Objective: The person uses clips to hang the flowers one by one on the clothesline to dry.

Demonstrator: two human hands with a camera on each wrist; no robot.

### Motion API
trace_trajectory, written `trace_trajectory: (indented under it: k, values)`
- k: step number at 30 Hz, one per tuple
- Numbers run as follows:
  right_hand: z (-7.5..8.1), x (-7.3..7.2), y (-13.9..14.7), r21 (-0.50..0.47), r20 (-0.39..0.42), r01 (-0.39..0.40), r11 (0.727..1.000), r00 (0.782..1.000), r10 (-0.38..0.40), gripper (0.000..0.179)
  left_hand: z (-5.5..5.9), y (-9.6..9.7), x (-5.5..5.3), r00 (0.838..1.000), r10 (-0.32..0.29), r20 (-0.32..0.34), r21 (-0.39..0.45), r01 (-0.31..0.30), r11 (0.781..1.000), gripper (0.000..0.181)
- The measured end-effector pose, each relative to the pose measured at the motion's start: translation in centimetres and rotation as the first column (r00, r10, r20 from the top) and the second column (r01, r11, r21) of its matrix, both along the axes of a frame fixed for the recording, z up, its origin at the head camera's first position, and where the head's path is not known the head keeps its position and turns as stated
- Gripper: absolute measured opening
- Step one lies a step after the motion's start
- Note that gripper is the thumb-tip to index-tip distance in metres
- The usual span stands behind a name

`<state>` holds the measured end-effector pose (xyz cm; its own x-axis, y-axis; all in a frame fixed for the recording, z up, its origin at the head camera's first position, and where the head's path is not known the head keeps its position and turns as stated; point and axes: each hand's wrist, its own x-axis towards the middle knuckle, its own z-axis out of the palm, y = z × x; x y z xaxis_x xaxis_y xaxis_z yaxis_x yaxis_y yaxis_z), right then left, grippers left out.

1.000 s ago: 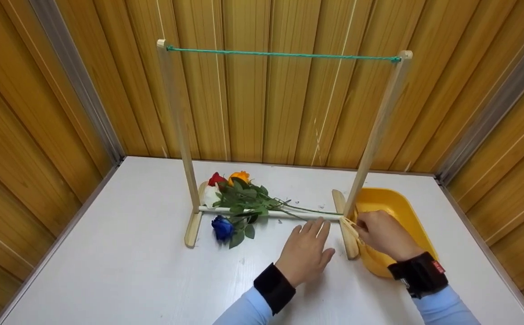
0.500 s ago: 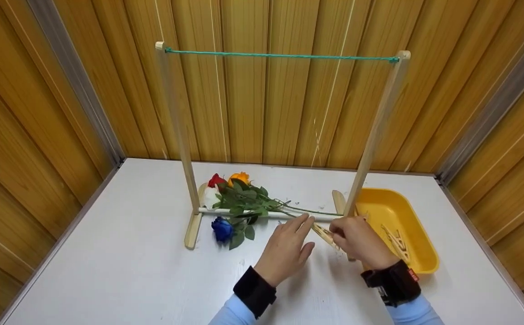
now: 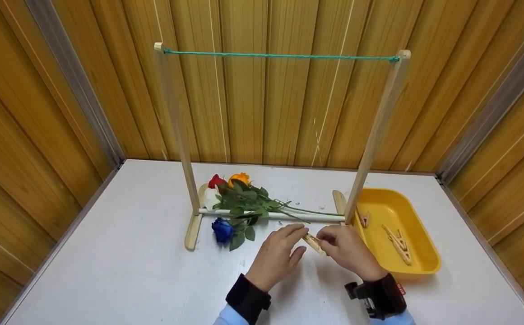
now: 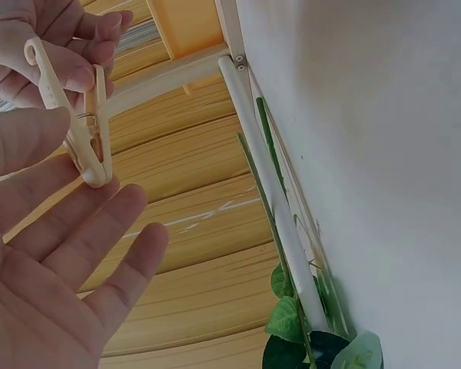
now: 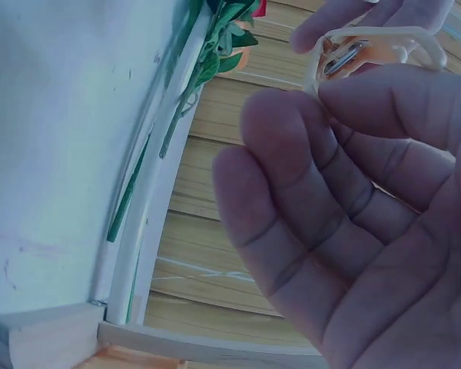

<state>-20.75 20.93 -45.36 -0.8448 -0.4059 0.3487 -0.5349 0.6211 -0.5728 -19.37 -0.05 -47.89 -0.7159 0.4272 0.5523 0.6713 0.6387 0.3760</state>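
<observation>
In the head view my right hand [image 3: 350, 250] pinches a wooden clothespin [image 3: 314, 244] above the front middle of the table. My left hand [image 3: 275, 255] reaches in from the other side, fingers extended, their tips right at the clothespin's far end. The left wrist view shows the left thumb [image 4: 38, 131] overlapping one leg of the clothespin [image 4: 88, 142], with the other fingers spread around its lower end. Seen from the right wrist, thumb and fingertips hold the clothespin [image 5: 376, 50] at one end, near its metal spring.
A wooden frame [image 3: 372, 149] with a green cord [image 3: 280, 55] strung across its top stands behind the hands. Red, orange [image 3: 239, 178], white and blue roses [image 3: 222, 229] lie across its white bottom bar [image 3: 325, 218]. The yellow tray [image 3: 431, 257] at right holds more clothespins [image 3: 397, 246].
My right hand has moved left out of the yellow tray, bringing a clothespin with it. My left hand has drawn back slightly toward the lower left, meeting the clothespin.
</observation>
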Motion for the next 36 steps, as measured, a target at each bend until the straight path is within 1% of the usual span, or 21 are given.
trace_trajectory:
  k: [6, 10, 14, 18, 21, 24, 26, 29, 31, 34, 36]
  values:
    - [-0.54, 0.3, -0.15, -0.101, 0.032, -0.026, 0.995, 0.999, 0.029, 0.013, -0.06, -0.09, -0.06, 0.999, -0.004, -0.032, 0.036, 0.006, 0.999, 0.031]
    - [-0.48, 0.37, -0.2, -0.134, 0.048, -0.039, 0.99, 0.998, 0.046, 0.01, -0.14, -0.14, -0.15, 0.997, -0.002, -0.083, 0.064, 0.007, 0.998, 0.023]
    - [-0.25, 0.33, -0.26, -0.19, 0.086, -0.059, 0.98, 0.993, 0.077, 0.008, -0.26, -0.21, -0.31, 0.991, 0.008, -0.132, 0.084, 0.004, 0.996, 0.016]
    - [-0.04, 0.35, -0.42, -0.254, 0.131, -0.064, 0.965, 0.986, 0.1, 0.008, -0.36, -0.27, -0.32, 0.989, 0.022, -0.144, 0.09, -0.009, 0.996, 0.013]
    - [0.17, 0.45, -0.59, -0.302, 0.141, -0.056, 0.952, 0.985, 0.103, 0.01, -0.39, -0.21, -0.27, 0.989, 0.037, -0.144, 0.089, -0.024, 0.996, 0.012]
    - [0.28, 0.6, -0.69, -0.347, 0.114, -0.065, 0.936, 0.987, 0.111, 0.012, -0.38, -0.12, -0.23, 0.988, 0.047, -0.15, 0.089, -0.034, 0.995, 0.009]
    - [0.31, 0.7, -0.71, -0.355, 0.084, -0.074, 0.932, 0.99, 0.111, 0.013, -0.35, -0.06, -0.2, 0.987, 0.051, -0.153, 0.092, -0.037, 0.995, 0.007]
    - [0.28, 0.79, -0.69, -0.339, 0.035, -0.087, 0.937, 0.994, 0.105, 0.016, -0.27, 0.0, -0.13, 0.989, 0.048, -0.14, 0.099, -0.034, 0.994, 0.007]
    - [0.27, 0.83, -0.68, -0.322, 0.024, -0.08, 0.943, 0.995, 0.092, 0.021, -0.19, 0.07, -0.08, 0.993, 0.038, -0.109, 0.11, -0.026, 0.994, 0.009]
    - [0.22, 0.85, -0.62, -0.32, 0.018, -0.082, 0.944, 0.996, 0.093, 0.029, -0.02, 0.14, 0.02, 0.999, 0.006, -0.036, 0.135, -0.001, 0.991, 0.014]
    - [0.17, 0.81, -0.57, -0.327, 0.008, -0.098, 0.94, 0.994, 0.107, 0.033, 0.11, 0.17, 0.04, 0.999, -0.029, 0.028, 0.159, 0.024, 0.987, 0.016]
